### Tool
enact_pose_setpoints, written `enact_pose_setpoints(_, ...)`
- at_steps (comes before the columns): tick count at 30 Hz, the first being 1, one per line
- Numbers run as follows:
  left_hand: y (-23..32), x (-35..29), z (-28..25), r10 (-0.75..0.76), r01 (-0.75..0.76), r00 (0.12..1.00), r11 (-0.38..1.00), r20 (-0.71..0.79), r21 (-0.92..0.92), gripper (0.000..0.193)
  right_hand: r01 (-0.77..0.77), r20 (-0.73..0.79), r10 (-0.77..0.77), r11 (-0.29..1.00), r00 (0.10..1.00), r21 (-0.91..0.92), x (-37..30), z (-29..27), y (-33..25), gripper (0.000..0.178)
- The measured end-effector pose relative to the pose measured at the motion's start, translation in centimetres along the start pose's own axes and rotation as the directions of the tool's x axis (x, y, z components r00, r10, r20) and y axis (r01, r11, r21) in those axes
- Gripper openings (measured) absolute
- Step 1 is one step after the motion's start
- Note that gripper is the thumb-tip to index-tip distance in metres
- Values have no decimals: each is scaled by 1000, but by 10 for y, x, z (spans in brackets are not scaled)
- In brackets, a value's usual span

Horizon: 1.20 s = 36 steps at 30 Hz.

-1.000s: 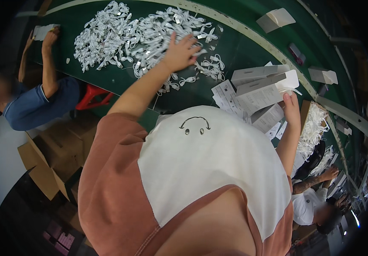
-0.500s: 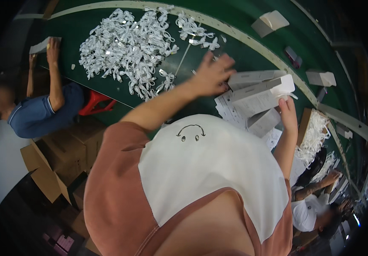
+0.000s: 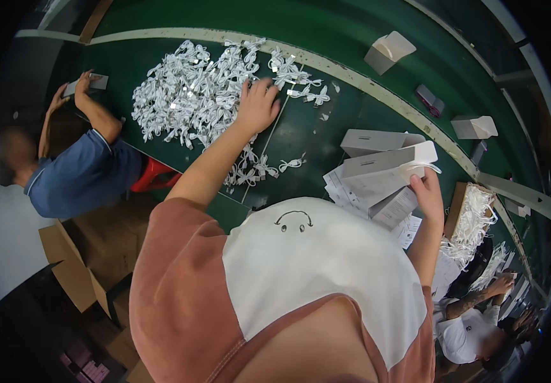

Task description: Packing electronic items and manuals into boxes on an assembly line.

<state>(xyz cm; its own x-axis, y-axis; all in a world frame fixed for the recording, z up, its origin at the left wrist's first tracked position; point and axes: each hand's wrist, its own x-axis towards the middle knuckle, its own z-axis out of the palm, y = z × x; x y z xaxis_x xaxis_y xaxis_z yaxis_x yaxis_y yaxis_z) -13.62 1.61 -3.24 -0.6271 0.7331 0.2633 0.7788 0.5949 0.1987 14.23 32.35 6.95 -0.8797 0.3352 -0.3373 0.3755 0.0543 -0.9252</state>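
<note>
My left hand point(image 3: 258, 107) reaches over the right edge of a large pile of bundled white cables point(image 3: 189, 96), its fingers spread and slightly blurred; no cable shows in its grasp. On the right, my right hand point(image 3: 427, 193) grips the end of a white carton point(image 3: 381, 164) whose flap stands up. A loop of white cable point(image 3: 430, 168) pokes out at that end, beside my fingertips. Another white carton point(image 3: 368, 140) lies just behind it, and a third point(image 3: 395, 207) is in front. Printed sheets point(image 3: 342, 188) lie partly under the cartons.
Several loose cables point(image 3: 256, 167) lie near my left forearm. Farther off are open cartons point(image 3: 390, 51) on a green belt behind a pale rail point(image 3: 358, 80). A box of white cables point(image 3: 473, 210) stands at right. A person in blue point(image 3: 84, 169) handles a carton at left; another works at right.
My left hand has swung left, from beside the cartons to the cable pile. My right hand stays at the carton's end. The person in blue has tilted their carton.
</note>
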Motion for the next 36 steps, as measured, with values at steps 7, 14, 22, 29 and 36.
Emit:
enact_pose_setpoints(7,-68,117,27,-485,445,828,874,281,196,54,-38,152,46,998,987,-54,11,9,-18,29)
enact_pose_setpoints(14,-50,91,18,-266,295,956,861,-128,414,33,-25,116,28,999,993,-26,26,5,-7,34)
enact_pose_setpoints(22,30,68,50,202,-233,948,967,248,103,53,11,335,36,990,942,-139,97,74,-38,40)
enact_pose_setpoints(29,-39,44,-5,19,-97,941,972,338,216,56,342,400,-282,936,872,-84,128,160,3,71)
enact_pose_setpoints(36,-8,134,-16,-20,28,987,999,159,-45,64,262,370,-55,802,927,-537,117,163,-32,74)
